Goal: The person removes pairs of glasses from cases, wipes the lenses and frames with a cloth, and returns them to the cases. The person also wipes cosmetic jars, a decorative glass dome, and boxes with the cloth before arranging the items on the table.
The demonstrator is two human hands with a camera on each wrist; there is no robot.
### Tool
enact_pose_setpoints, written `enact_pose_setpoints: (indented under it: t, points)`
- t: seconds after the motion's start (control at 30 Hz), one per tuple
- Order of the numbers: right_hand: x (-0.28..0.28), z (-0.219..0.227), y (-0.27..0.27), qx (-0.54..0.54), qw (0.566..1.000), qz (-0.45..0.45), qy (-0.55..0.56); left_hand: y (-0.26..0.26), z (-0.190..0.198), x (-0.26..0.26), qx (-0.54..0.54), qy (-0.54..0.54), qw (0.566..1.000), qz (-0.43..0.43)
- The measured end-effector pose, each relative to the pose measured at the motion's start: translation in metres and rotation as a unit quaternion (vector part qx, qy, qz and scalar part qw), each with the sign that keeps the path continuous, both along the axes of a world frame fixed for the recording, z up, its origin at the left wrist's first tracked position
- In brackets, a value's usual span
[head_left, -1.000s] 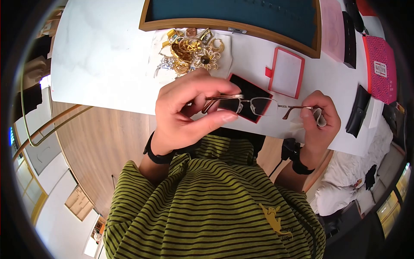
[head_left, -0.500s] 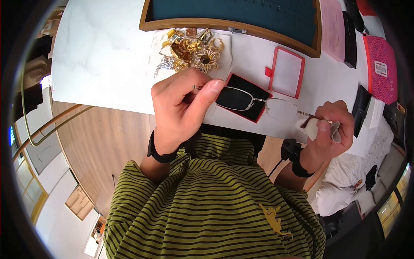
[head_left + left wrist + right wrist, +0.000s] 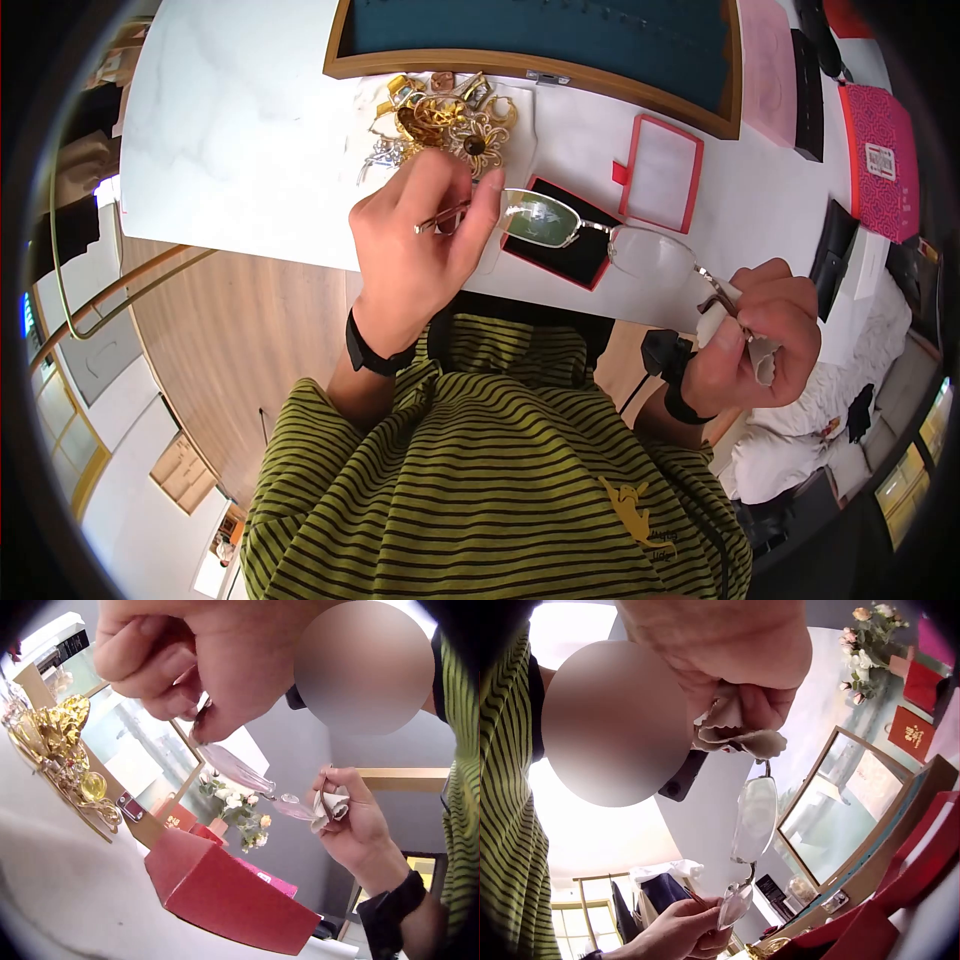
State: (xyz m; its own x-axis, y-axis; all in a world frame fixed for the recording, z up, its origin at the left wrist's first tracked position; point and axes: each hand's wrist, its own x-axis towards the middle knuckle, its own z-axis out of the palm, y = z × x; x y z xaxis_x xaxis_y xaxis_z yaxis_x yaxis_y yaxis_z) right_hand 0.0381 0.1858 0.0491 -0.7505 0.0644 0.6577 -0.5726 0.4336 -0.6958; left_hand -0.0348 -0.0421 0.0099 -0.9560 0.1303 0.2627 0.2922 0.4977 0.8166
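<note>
Thin-framed eyeglasses (image 3: 540, 217) are stretched between both hands above the table, lenses side by side. My left hand (image 3: 412, 228) pinches them at the left end between thumb and forefinger, one brown-tipped temple showing beside the fingers. At the other end my right hand (image 3: 762, 345) grips the right temple together with a pale, scallop-edged cloth (image 3: 328, 806), which bunches out between the fingers. Below the glasses lies an open red box (image 3: 550, 274) with a black lining, partly hidden by the left lens. Its red-edged lid (image 3: 692, 200), whitish inside, stands beyond it.
Gold and silver jewelry (image 3: 430, 118) is heaped on a white pad behind the left hand. A wooden case (image 3: 450, 60) with a teal lining stands along the back. To the right lie a black pouch (image 3: 832, 255) and a pink patterned bag (image 3: 885, 160).
The right hand has moved right, then lower, with its end of the glasses and the cloth. My left hand has turned and shifted slightly left; the lenses now tilt down to the right.
</note>
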Motion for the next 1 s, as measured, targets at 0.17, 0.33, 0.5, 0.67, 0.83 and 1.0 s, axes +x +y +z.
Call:
enact_pose_setpoints:
  t: [0.17,0.33,0.5,0.67,0.83,1.0]
  points:
    - [0.0,-0.006,-0.004,0.017,0.997,-0.062,0.034,-0.007,0.001,-0.002,-0.086,0.004,0.994,-0.074]
    - [0.003,-0.014,-0.005,-0.051,0.979,-0.191,-0.056,-0.001,0.001,-0.002,-0.093,0.035,0.992,-0.084]
    - [-0.002,-0.02,-0.016,-0.133,0.946,-0.291,-0.059,0.013,0.004,-0.004,-0.142,0.048,0.987,-0.062]
    - [0.004,-0.018,-0.028,-0.215,0.937,-0.259,0.095,0.017,0.004,-0.006,-0.197,0.029,0.979,-0.048]
    - [0.03,-0.029,-0.051,-0.105,0.994,-0.028,0.003,0.022,0.001,-0.006,-0.162,0.043,0.986,-0.016]
    - [0.032,-0.032,-0.073,-0.26,0.957,0.0,-0.126,0.024,0.012,-0.003,-0.121,0.012,0.993,-0.005]
